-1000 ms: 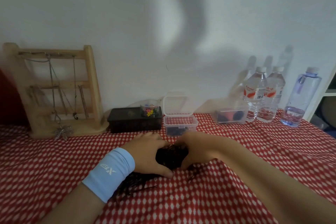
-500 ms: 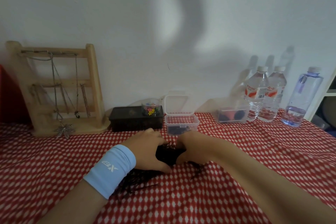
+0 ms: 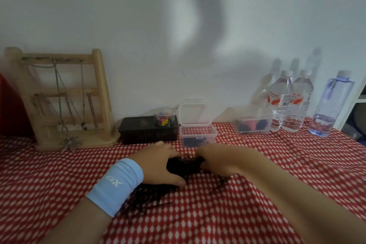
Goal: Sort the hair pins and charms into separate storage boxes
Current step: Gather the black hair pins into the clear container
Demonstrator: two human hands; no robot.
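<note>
Head view: wiry black hair pins [image 3: 184,166] between cupped hands.

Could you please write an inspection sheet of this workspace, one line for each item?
Surface: red-and-white checked cloth.
Job's things: dark hair pins bunched between both hands, more loose by the wristband; open clear box behind; black box; small charm jar.
Clutter: wooden necklace rack, three bottles, another clear box.
Grippers: left hand and right hand cupped around pins.
Cables: nothing seen.
Surroundings: white wall.
</note>
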